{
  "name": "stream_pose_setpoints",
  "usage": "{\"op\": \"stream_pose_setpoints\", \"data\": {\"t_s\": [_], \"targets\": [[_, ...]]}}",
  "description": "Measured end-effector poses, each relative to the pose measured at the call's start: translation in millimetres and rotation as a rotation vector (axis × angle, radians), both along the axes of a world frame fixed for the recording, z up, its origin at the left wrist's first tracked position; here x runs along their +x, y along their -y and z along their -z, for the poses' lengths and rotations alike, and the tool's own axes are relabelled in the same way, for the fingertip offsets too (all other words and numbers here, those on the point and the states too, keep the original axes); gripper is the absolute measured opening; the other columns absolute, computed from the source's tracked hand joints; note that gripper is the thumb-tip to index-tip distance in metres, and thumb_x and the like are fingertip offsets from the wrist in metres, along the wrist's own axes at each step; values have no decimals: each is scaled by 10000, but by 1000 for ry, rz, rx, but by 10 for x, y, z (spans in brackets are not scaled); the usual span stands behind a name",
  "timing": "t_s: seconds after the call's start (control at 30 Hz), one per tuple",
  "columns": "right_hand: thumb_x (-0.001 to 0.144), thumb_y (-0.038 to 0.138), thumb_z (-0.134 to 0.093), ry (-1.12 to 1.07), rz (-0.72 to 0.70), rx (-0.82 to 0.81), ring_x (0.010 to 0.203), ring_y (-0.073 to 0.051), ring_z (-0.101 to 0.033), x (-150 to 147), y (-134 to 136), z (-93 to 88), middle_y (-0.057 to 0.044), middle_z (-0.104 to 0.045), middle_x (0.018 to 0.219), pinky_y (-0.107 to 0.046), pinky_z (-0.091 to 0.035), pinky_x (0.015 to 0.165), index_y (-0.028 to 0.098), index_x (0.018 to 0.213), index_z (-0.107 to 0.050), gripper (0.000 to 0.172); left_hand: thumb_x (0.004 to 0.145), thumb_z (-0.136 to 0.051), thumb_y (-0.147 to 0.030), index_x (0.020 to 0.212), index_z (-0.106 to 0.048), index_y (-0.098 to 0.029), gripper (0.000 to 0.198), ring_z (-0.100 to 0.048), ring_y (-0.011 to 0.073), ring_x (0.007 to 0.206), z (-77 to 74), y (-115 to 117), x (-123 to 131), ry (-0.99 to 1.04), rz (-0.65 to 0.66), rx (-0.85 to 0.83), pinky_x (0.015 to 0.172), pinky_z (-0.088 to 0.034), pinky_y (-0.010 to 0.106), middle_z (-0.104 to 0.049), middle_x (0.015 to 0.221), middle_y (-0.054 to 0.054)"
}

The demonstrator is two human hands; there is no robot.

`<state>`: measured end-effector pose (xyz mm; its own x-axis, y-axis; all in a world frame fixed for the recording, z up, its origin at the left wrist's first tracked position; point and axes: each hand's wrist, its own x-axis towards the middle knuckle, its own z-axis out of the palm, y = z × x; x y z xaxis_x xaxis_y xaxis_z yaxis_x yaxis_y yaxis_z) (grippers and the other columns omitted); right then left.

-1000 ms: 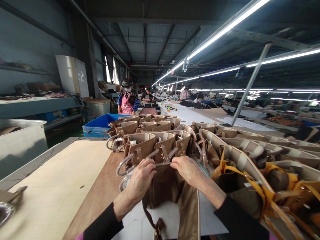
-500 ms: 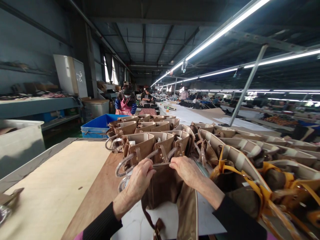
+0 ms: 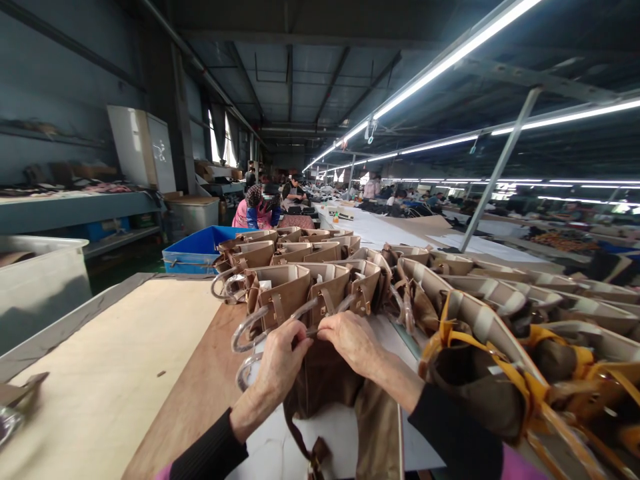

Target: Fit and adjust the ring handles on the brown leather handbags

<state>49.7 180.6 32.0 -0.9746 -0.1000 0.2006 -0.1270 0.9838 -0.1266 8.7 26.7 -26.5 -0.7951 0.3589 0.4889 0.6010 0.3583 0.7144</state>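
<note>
A dark brown handbag (image 3: pixel 325 380) lies before me, its strap and buckle hanging toward my body. My left hand (image 3: pixel 284 353) pinches the bag's upper edge at its left part. Close beside it, my right hand (image 3: pixel 350 340) grips the same edge, thumb and fingers pressed together. The fingertips almost meet, and the stretch of edge between them is mostly covered. Just beyond my hands stand tan handbags (image 3: pixel 327 287) with clear-wrapped handles (image 3: pixel 245 333). White paper (image 3: pixel 270 440) lies under the bag I hold.
Rows of bags with yellow straps (image 3: pixel 480 373) crowd the right side. A pale board (image 3: pixel 115 360) covers the left of the table. Beyond it are a blue bin (image 3: pixel 193 253) and a white tub (image 3: pixel 40 287). A co-worker (image 3: pixel 257 207) bends over farther back.
My right hand has slid left along the bag's edge, closer to my left hand. The bag's right side has shifted slightly right. The co-worker at the back has bent down.
</note>
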Motion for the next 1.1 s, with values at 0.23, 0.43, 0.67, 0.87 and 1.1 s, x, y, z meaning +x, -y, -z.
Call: {"op": "stream_pose_setpoints", "data": {"t_s": [0.23, 0.43, 0.67, 0.87, 1.1], "targets": [[891, 353, -531, 3, 20, -19, 737, -183, -643, -19, 62, 28, -8, -690, 717, -258, -317, 563, 256, 773, -688, 220, 706, -541, -140, 753, -496, -184, 79, -504, 112, 657, -13, 26, -4, 82, -42, 80, 637, -376, 214, -555, 699, -38], [875, 318, -542, -5, 10, -50, 711, -170, -632, -17, 44, 37, 6, -678, 683, -260, -305, 570, 247, 710, -667, 219, 675, -603, -172, 759, -587, -180, 86, -504, 152, 759, -220, 216, -6, 52, -130, -160, 693, -347, 254, -577, 759, -12], [874, 306, -527, -12, -1, -84, 699, -162, -621, -11, 46, 45, 6, -676, 685, -260, -306, 583, 245, 733, -676, 214, 718, -541, -231, 664, -637, -167, 127, -506, 122, 682, -289, 210, -59, 216, 12, -198, 635, -322, 239, -563, 693, -19], [860, 348, -568, 14, -102, -107, 731, -140, -624, -12, 106, 28, 27, -689, 730, -223, -337, 601, 264, 786, -684, 161, 713, -533, -224, 679, -653, -162, 139, -505, 117, 677, -232, 225, -55, 239, 48, -109, 626, -330, 234, -559, 694, -20], [869, 308, -542, 18, -123, -94, 668, -140, -609, -65, 140, 86, 22, -669, 654, -234, -331, 583, 244, 703, -669, 219, 700, -546, -182, 650, -651, -156, 119, -490, 105, 648, -195, 224, -10, 199, 82, -38, 609, -335, 222, -546, 688, -15]]}}
